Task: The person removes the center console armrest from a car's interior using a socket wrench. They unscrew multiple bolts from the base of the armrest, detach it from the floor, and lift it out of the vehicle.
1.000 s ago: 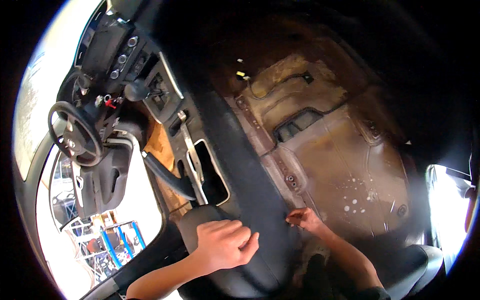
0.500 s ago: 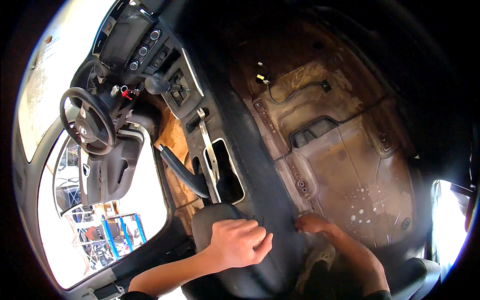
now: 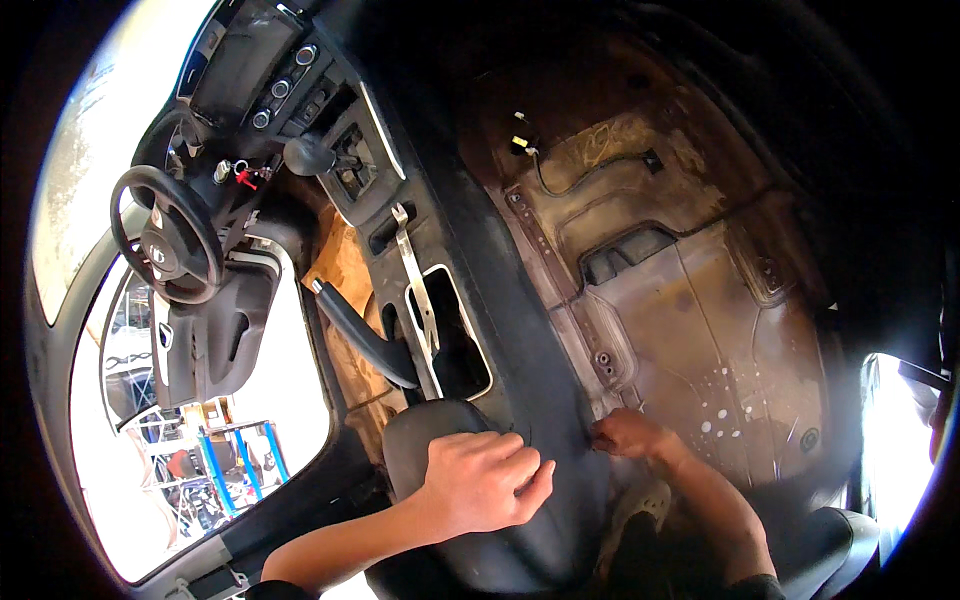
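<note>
My left hand [image 3: 488,482] is closed over the black padded armrest [image 3: 425,428] of the centre console [image 3: 500,270]. Its fingers curl under, so whatever is in them is hidden. Down at the console's right flank, my right hand [image 3: 630,436] has its fingers bent together against the lower side, by the floor. What those fingertips grip is too small or too covered to make out. A flat metal pry bar [image 3: 414,265] with a forked tip lies along the console top, across the open storage bin [image 3: 462,345].
Left of the console are a raised handbrake lever [image 3: 355,330], gear lever [image 3: 310,156], steering wheel [image 3: 165,240] and open door [image 3: 225,335]. Rightward lies the bare metal floor [image 3: 700,310], with mounting brackets [image 3: 605,345] and a loose wire with a yellow connector [image 3: 520,142]. My shoe [image 3: 645,500] stands near my right hand.
The view has shifted slightly. My right hand has moved a little up along the console's side, its fingers still bent. My left hand stays over the armrest.
</note>
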### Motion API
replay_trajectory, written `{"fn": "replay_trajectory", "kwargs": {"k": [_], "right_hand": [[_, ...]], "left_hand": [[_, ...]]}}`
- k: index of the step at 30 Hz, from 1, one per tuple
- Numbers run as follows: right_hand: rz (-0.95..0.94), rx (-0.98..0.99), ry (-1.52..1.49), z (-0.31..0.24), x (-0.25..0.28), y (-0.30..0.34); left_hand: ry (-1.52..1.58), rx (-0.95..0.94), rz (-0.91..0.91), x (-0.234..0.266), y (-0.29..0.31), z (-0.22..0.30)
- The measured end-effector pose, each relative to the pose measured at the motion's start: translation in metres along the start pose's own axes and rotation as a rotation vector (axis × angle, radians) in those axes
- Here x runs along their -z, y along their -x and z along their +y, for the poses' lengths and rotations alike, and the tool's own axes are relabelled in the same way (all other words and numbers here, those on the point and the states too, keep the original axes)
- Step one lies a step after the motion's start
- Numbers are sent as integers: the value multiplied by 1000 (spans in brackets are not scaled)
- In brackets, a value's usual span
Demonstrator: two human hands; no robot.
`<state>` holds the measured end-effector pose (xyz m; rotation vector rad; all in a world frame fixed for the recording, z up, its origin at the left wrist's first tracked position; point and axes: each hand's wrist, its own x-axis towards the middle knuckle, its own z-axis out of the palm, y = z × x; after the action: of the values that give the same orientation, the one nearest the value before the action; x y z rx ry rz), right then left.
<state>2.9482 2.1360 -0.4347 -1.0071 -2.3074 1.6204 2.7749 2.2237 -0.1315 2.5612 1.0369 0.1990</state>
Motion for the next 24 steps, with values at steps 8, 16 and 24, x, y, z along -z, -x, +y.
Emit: {"fn": "replay_trajectory", "kwargs": {"k": [8, 16, 24], "right_hand": [[109, 44, -356, 4, -1, 8], [340, 55, -319, 1, -24, 10], [368, -15, -175, -2, -27, 11]], "left_hand": [[22, 9, 4, 0, 2, -3], [9, -20, 43, 2, 5, -5], [81, -36, 87, 0, 7, -10]]}}
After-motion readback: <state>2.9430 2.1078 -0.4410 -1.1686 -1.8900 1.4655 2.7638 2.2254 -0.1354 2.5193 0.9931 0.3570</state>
